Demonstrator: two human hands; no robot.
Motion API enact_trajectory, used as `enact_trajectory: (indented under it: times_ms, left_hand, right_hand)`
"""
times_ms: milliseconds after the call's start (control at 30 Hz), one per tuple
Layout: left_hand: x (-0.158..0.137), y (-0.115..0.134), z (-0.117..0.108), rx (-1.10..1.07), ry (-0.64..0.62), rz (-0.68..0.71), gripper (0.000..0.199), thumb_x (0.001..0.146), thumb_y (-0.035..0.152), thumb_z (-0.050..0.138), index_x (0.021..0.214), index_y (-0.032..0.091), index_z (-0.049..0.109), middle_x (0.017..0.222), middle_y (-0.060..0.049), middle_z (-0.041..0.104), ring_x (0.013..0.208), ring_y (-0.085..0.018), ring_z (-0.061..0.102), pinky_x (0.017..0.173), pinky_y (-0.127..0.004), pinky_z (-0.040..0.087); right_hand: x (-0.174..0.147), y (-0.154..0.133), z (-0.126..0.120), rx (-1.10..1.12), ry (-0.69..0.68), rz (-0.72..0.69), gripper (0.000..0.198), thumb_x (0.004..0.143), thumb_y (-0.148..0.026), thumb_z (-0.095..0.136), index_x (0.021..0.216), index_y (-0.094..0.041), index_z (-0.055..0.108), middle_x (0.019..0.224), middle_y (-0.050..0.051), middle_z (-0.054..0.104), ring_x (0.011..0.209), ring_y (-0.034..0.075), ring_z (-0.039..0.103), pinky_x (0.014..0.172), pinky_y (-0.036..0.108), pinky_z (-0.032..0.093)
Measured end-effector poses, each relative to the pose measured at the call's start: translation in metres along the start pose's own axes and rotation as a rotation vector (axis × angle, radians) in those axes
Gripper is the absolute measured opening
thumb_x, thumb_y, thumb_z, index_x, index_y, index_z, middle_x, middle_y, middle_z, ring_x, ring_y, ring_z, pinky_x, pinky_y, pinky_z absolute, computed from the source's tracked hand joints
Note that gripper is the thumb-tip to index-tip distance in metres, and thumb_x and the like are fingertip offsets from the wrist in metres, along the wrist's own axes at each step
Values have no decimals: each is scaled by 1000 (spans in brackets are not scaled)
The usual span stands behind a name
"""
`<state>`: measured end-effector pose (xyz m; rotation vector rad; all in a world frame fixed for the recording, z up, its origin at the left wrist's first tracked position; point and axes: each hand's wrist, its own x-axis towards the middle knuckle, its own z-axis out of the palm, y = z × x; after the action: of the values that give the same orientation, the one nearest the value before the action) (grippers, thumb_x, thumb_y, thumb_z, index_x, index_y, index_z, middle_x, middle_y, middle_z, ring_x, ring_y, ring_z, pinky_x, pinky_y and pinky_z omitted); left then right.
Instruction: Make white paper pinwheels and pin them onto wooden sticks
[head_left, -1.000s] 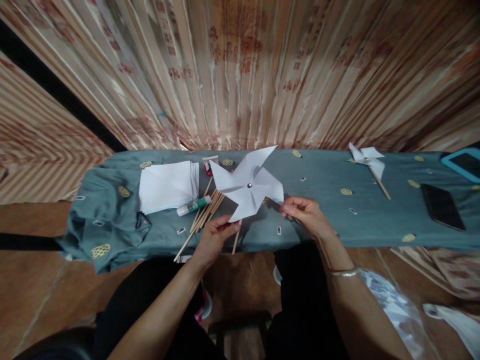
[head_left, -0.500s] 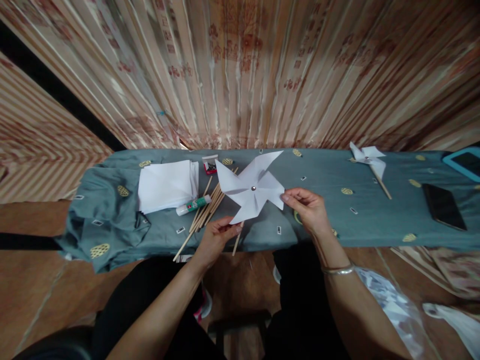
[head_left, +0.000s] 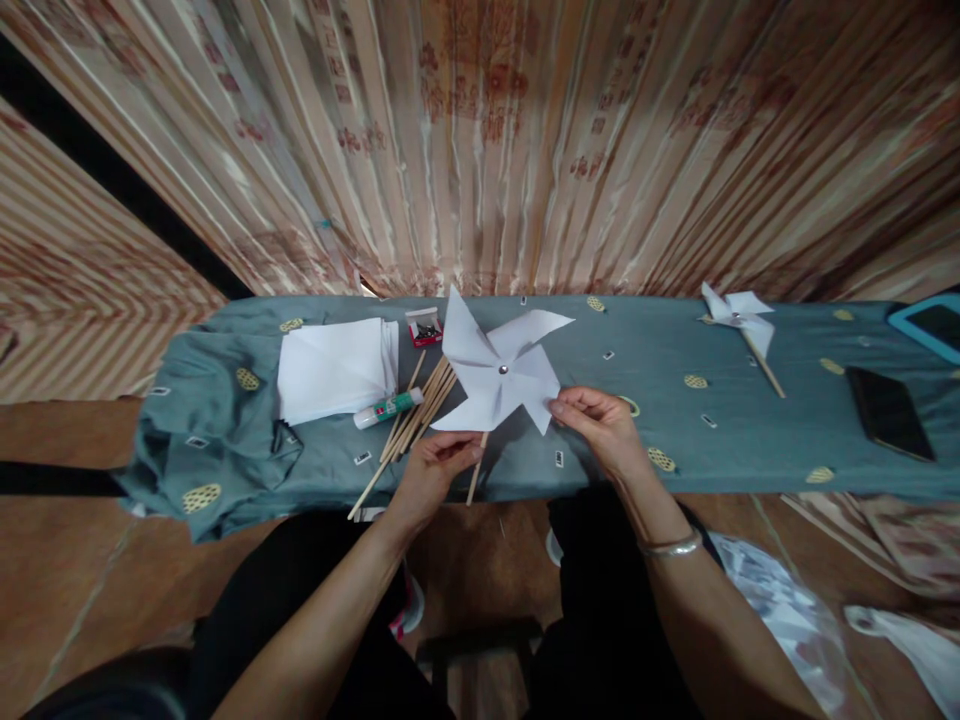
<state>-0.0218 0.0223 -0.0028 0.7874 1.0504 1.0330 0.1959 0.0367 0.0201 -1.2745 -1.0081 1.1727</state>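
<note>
A white paper pinwheel (head_left: 501, 371) with a round metal pin at its centre faces up over the cloth-covered table. Its thin wooden stick (head_left: 478, 470) slants down toward the front edge. My left hand (head_left: 437, 475) is closed, with thumb and fingers pinching the stick just below the lower blades. On the other side, my right hand (head_left: 602, 425) pinches the tip of the lower right blade between thumb and forefinger. Beside my left hand lies a bundle of wooden sticks (head_left: 420, 410), with a glue stick (head_left: 388, 408) across their left side.
At the left is a stack of white paper (head_left: 330, 370). A small red box (head_left: 425, 330) of pins stands open behind the sticks. Farther right lie another pinwheel (head_left: 739, 318), a dark phone (head_left: 889, 412) and a blue-framed device (head_left: 930, 325). A pleated curtain (head_left: 495, 150) hangs behind the table.
The pinwheel's blades have turned a little clockwise. My right hand has shifted slightly left, still at the blade's tip. My left hand has stayed on the stick.
</note>
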Motion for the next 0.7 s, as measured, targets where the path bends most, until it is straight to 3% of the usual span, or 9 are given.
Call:
enact_trajectory:
  times_ms: [367,700]
  left_hand:
    - [1,0,-1,-4,-35,29,28,56,30,87,81,19,79,85,-4,77,79,-16,66,85,-29,50]
    - [1,2,0,-10,-21,8,31,55,30,87,82,17,79,82,-5,76,78,-17,66,84,-30,50]
  right_hand:
    - [-7,0,19,79,-150,112,33,55,-45,88,57,-20,67,52,-4,59,48,7,46,52,23,39]
    - [-10,7,32,124,-225,192,33,51,-47,89,61,-20,71,60,-1,69,55,10,56,58,24,44]
